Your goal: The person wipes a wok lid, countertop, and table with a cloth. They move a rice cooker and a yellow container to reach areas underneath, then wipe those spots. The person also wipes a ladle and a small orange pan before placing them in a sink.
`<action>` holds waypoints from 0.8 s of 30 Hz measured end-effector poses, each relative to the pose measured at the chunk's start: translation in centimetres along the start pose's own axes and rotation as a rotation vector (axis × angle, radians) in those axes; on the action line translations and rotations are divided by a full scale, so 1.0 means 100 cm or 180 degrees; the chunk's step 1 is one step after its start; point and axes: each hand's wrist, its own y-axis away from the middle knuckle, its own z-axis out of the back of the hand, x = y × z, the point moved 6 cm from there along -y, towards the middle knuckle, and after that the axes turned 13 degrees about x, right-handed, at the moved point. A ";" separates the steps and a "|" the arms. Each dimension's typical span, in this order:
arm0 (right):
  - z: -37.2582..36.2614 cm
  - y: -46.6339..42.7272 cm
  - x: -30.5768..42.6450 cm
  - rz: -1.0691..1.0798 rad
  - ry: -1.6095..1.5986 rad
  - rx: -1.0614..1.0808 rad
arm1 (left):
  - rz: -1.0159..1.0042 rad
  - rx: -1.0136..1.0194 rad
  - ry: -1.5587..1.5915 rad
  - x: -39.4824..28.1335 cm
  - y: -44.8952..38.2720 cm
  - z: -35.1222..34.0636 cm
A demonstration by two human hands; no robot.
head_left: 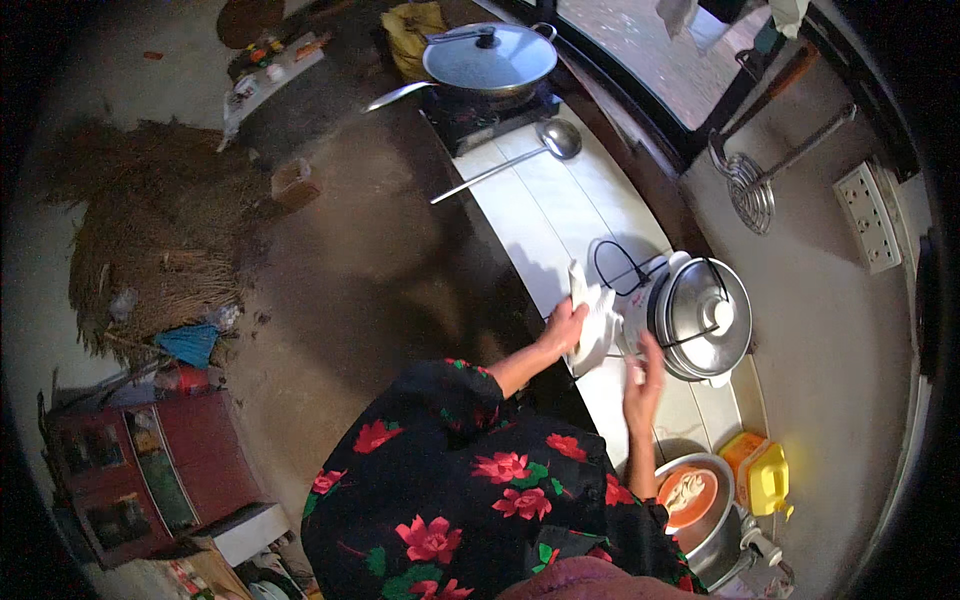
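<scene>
My left hand [566, 328] grips a folded white cloth [598, 326] at the front edge of the tiled counter [551, 217]. To its right, my right hand [643, 386] is raised with fingers apart and nothing seen in it. It is close to a rice cooker [637, 315], overlapping the cooker's near side in the view. The cooker's metal lid [686, 300] is on, with a pale knob and dark wire across it. A black power cord [616, 291] loops on the tiles beside the cooker.
A lidded wok [487, 64] sits on a stove [480, 124] at the counter's far end, near a steel ladle [560, 139]. By my right forearm are a metal basin [724, 480] holding an orange bowl [688, 499], and a yellow jug [769, 480]. A socket strip [868, 217] is wall-mounted.
</scene>
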 end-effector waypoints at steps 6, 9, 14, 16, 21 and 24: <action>-0.106 -0.014 -0.008 0.0222 -0.0179 0.0914 | 0.0571 0.0488 0.1063 -0.013 0.080 0.006; -0.144 -0.013 -0.041 -0.0514 -0.1785 0.1406 | 0.0478 0.0746 0.0946 -0.014 0.095 0.033; -0.199 -0.028 -0.114 -0.1837 -0.2047 0.1150 | 0.0516 0.0646 0.0251 -0.001 0.098 0.098; -0.207 -0.058 -0.132 -0.1555 -0.1285 0.1043 | 0.0421 0.0658 0.0539 0.003 0.095 0.132; -0.206 -0.164 -0.156 -0.0532 -0.0033 -0.0256 | 0.0358 0.0671 0.0353 0.027 0.079 0.246; -0.239 -0.192 -0.146 -0.0188 0.1582 -0.0370 | 0.0162 0.0435 -0.0473 0.033 0.069 0.337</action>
